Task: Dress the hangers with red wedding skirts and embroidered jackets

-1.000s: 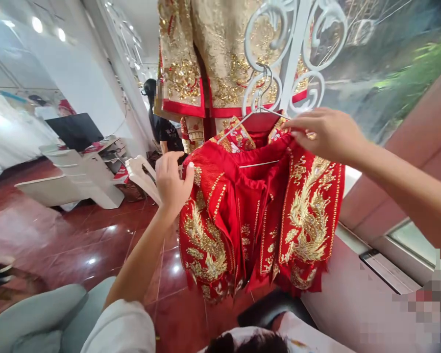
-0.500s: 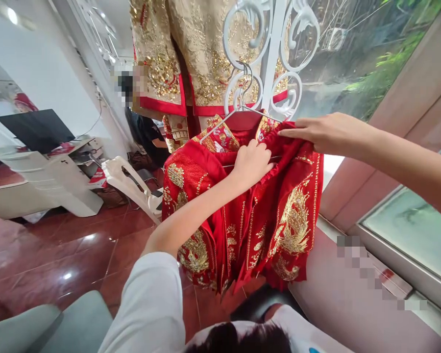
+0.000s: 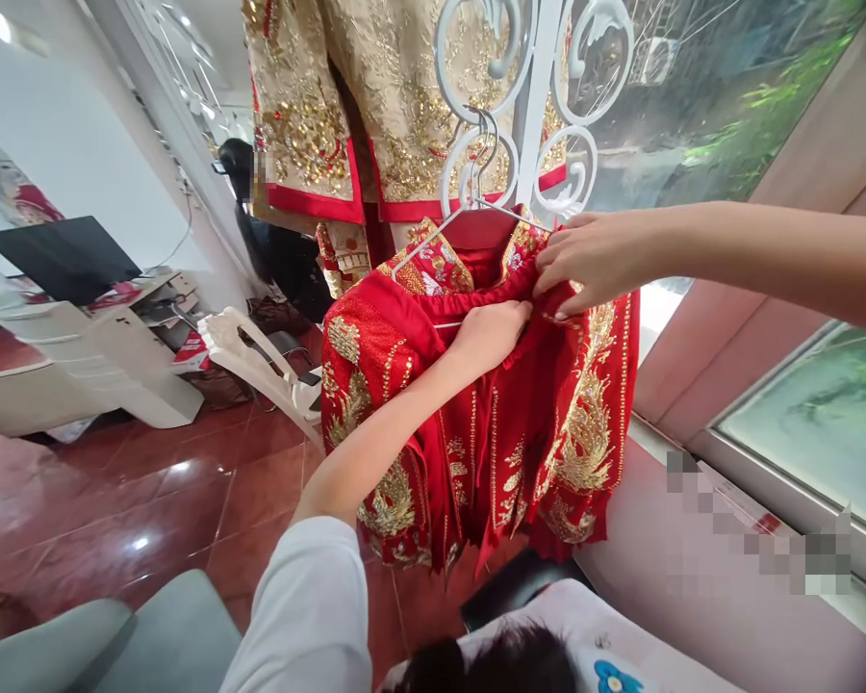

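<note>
Left hand: fingers curled shut on the skirt's gathered waistband, just under the hanger.
Right hand: thumb and fingers pinching the same waistband at its right end.
Skirt: red with gold embroidery, hanging in folds from the hanger, its hem off the floor.
Hanger: thin wire, hooked into the white rack. Its lower bar is mostly hidden, so I cannot tell whether the band lies over it.
Above: a gold robe hangs higher up.
Doing it well: probably keep both grips level so the band spreads evenly, let the left hand carry the weight, and keep the beadwork clear of the wire.
</note>
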Tool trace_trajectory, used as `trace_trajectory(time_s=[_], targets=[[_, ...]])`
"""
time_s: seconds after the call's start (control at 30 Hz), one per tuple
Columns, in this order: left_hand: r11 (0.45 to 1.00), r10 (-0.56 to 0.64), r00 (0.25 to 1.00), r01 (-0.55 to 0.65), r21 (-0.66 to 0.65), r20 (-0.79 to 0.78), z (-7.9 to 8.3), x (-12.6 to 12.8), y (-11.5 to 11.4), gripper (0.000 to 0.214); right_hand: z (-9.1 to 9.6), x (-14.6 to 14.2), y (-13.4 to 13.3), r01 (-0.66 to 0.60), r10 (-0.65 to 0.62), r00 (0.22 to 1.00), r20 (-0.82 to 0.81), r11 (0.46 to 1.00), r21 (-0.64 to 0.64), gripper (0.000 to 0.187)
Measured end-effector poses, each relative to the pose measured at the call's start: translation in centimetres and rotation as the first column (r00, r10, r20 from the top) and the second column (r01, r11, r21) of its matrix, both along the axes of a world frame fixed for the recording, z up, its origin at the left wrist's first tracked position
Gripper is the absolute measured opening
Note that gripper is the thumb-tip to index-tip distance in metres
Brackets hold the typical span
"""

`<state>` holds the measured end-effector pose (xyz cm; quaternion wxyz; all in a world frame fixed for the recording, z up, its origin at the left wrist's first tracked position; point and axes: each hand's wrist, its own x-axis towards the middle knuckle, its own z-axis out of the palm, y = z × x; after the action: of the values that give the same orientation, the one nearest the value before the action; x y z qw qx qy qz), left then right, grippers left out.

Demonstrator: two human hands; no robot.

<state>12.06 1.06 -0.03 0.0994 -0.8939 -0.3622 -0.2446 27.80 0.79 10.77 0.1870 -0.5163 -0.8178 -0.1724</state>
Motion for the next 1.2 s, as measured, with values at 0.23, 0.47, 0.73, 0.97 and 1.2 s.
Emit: trace_trajectory(time_s=[0.23, 0.47, 0.73, 0.97, 1.2], targets=[[0.956, -0.174, 0.978, 0.195, -0.219, 0.113, 1.7, -0.9, -0.1, 0.032, -0.4, 1.5, -0.7, -0.165, 0.208, 0.880, 0.428, 0.977, -0.137, 0.025], [0.790, -0.243, 0.906, 0.393, -0.471, 0.347, 3.7, -2.6, 0.9, 0.027, 1.0, 2.9, 0.9, -0.024, -0.016, 0.996, 0.093, 0.908, 0.419, 0.058], [0.994, -0.105, 0.994, 0.105, -0.013, -0.027, 1.0, -7.0, -5.1, 0.034, -8.3, 0.7, 0.6, -0.333, 0.227, 0.935, 0.274, 0.828, 0.451, 0.025], [0.968, 0.055, 0.965, 0.011, 0.249, -0.257, -1.7, -9.6, -4.7, 0.021, -14.1, -2.2, -5.3, -0.176, 0.222, 0.973, -0.069, 0.899, 0.400, 0.016], [0.931, 0.129, 0.904, -0.252, 0.263, 0.408, -6.1, -7.8, -7.6, 0.022, -19.7, -7.1, -6.7, -0.088, -0.030, 0.720, -0.693, 0.987, -0.134, 0.035]])
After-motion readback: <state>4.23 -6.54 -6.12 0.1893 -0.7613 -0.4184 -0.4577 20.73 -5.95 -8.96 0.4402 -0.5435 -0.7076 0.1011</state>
